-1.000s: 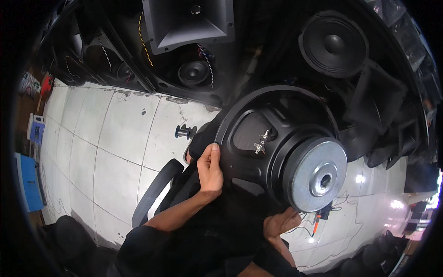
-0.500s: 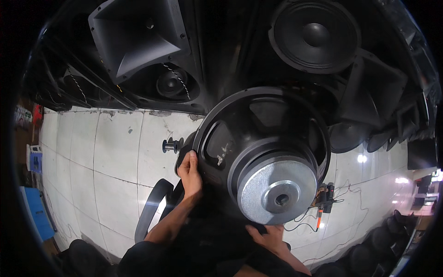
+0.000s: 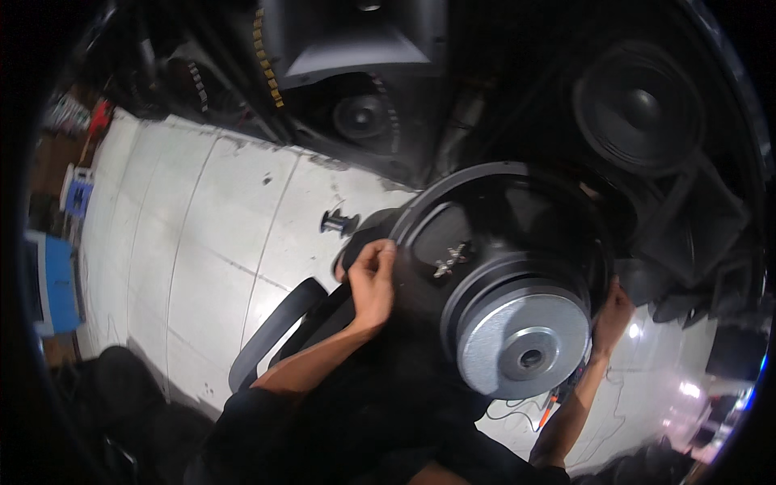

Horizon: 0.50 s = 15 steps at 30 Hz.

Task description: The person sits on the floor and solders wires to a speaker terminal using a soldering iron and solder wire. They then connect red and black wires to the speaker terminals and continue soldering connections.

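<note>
- Two hands hold one large loudspeaker driver (image 3: pixel 493 275) between them, just above the person's lap, its back turned up toward the camera and its round frame tilted.
- Left hand (image 3: pixel 372 283) grips the near-left edge of the frame, fingers curled over the rim and thumb laid on the black basket.
- Right hand (image 3: pixel 612 315) sits at the far-right edge, mostly behind the frame; it looks closed around the rim, though its fingertips are hidden.
- Judging by the thick grey magnet (image 3: pixel 524 349) at the back, the driver is probably heavy and weighted toward that end, so it will want to tip toward the magnet.
- Its metal frame looks stiff and safe to grasp; the rim at opposite sides, as now, seems the best hold. The cone underneath is likely fragile and should stay clear of fingers.
- Beneath the driver a dark curved strap or handle (image 3: pixel 271 343) lies against the person's dark clothing.
- Pale floor tiles (image 3: pixel 186 234), scuffed and marked, spread to the left, with a small black spool-like part (image 3: pixel 337 223) standing on them just beyond the driver.
- An orange-tipped tool with thin wires (image 3: pixel 552 404) lies on the floor at lower right.
- Farther off, black speaker cabinets crowd the room: a horn (image 3: pixel 356 40), a small cone (image 3: pixel 361 117), and a large woofer (image 3: pixel 638 105) at upper right.
</note>
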Each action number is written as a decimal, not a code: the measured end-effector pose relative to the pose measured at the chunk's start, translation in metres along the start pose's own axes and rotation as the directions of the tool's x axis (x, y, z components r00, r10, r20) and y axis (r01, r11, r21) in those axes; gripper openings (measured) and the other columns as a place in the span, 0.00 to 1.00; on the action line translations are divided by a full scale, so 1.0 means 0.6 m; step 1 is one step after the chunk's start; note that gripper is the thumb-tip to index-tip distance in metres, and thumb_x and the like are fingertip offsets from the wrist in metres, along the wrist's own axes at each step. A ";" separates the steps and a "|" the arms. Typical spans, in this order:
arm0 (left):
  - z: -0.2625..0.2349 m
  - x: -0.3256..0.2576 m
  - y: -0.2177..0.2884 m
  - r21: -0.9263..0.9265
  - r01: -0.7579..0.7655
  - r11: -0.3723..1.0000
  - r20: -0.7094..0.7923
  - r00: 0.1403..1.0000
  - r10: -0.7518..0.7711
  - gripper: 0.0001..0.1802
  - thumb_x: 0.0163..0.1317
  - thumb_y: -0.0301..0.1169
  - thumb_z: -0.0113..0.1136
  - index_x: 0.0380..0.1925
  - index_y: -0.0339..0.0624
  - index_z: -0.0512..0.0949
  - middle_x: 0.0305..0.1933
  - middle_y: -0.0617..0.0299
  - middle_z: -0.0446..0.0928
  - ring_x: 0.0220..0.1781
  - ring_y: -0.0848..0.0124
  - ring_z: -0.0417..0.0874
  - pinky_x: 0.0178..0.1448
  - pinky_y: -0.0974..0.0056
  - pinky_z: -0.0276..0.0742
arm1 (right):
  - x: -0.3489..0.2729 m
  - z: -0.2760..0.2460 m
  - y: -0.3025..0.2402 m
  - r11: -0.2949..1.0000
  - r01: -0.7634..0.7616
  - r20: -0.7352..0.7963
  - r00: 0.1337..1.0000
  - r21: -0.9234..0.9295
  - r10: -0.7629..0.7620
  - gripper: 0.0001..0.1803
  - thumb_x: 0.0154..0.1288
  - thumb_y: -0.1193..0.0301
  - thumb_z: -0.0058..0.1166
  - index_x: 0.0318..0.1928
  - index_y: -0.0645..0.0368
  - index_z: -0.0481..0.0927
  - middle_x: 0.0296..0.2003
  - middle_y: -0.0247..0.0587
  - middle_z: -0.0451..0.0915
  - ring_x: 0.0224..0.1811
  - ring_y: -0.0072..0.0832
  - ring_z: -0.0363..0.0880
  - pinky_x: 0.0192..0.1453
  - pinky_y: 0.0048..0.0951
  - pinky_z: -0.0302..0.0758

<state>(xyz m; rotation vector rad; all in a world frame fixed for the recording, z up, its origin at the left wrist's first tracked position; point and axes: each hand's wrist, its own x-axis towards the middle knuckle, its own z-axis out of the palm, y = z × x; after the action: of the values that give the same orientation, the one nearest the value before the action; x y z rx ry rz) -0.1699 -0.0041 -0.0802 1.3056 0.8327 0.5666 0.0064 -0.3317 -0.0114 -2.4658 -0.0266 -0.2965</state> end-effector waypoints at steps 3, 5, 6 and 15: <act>-0.012 0.000 0.018 0.060 0.001 0.998 -0.022 1.000 0.001 0.15 0.71 0.35 0.54 0.41 0.31 0.78 0.34 0.66 0.77 0.38 0.81 0.73 0.44 0.73 0.68 | -0.017 -0.006 -0.034 0.998 -0.016 -0.028 0.999 -0.060 0.014 0.28 0.74 0.60 0.48 0.23 0.72 0.65 0.14 0.34 0.59 0.23 0.18 0.54 0.24 0.32 0.53; -0.017 0.013 0.040 0.080 -0.060 0.995 -0.008 0.998 0.061 0.15 0.71 0.36 0.55 0.40 0.31 0.78 0.32 0.68 0.75 0.35 0.81 0.70 0.40 0.73 0.67 | -0.044 -0.026 -0.051 0.997 -0.071 -0.052 0.996 0.012 0.071 0.28 0.75 0.59 0.46 0.23 0.73 0.68 0.14 0.34 0.63 0.23 0.19 0.55 0.25 0.31 0.56; -0.022 0.019 0.054 0.095 -0.086 0.992 0.025 0.996 0.084 0.15 0.71 0.36 0.55 0.39 0.31 0.78 0.31 0.68 0.75 0.34 0.81 0.69 0.39 0.72 0.66 | -0.064 -0.037 -0.067 0.994 -0.099 -0.077 0.992 0.036 0.102 0.29 0.75 0.58 0.46 0.24 0.73 0.69 0.14 0.34 0.64 0.23 0.19 0.56 0.25 0.32 0.57; 0.000 0.085 0.203 0.317 -0.239 0.918 0.436 0.896 0.083 0.17 0.70 0.37 0.55 0.39 0.28 0.80 0.28 0.58 0.80 0.32 0.77 0.74 0.39 0.66 0.72 | -0.304 -0.070 -0.022 0.886 -0.407 -0.083 0.898 0.221 0.433 0.30 0.77 0.56 0.41 0.26 0.72 0.76 0.17 0.32 0.68 0.23 0.18 0.61 0.26 0.27 0.59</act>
<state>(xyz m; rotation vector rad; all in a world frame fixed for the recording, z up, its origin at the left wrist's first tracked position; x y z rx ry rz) -0.1287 0.0596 0.0281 1.7756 0.4825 0.2478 -0.1814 -0.3370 -0.0110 -2.1765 0.5077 -0.2487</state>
